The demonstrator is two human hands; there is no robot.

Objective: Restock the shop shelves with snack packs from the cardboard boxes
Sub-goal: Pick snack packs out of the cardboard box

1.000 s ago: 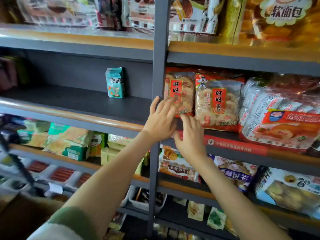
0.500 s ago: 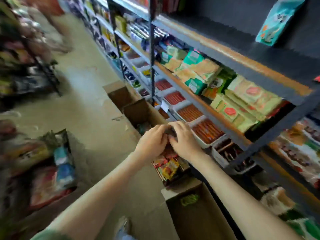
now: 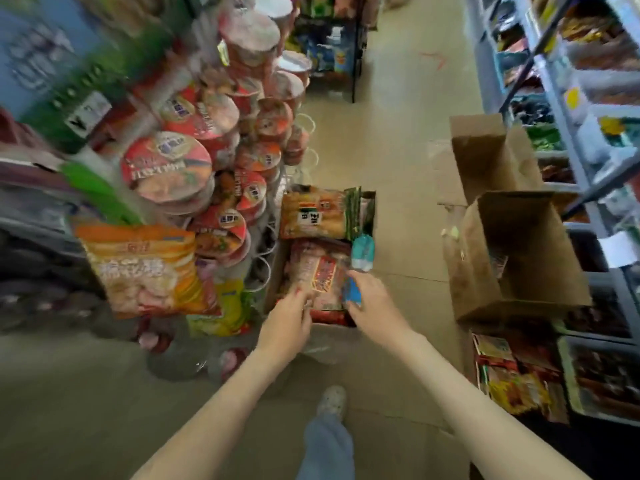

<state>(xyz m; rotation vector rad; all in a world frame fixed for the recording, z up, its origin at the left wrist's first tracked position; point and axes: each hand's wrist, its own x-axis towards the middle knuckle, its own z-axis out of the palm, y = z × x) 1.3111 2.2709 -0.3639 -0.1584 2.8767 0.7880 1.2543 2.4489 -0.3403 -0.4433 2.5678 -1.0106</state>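
A cardboard box [image 3: 273, 271] on the floor holds snack packs. A pink rice-cracker pack with a red label [image 3: 320, 271] lies on top. My left hand [image 3: 287, 320] reaches down to the pack's near left edge and seems to pinch it; the blur hides the fingers. My right hand [image 3: 372, 303] reaches its near right corner, fingers curled beside a small blue pack [image 3: 353, 291]. A second, orange cracker pack [image 3: 313, 214] lies further back in the box, with a teal pack [image 3: 363, 251] at its right.
Stacked instant noodle bowls [image 3: 207, 140] and an orange snack bag [image 3: 145, 268] crowd the left. Two open cardboard boxes [image 3: 519, 244] stand at the right by the grey shelving [image 3: 568, 109]. Another box of packs [image 3: 512, 375] sits below. My foot [image 3: 332, 400] is on the floor.
I have turned away from the shelf to the aisle floor. Both hands, joined in front of me half a second ago, have parted and dropped to the pink pack in the box.
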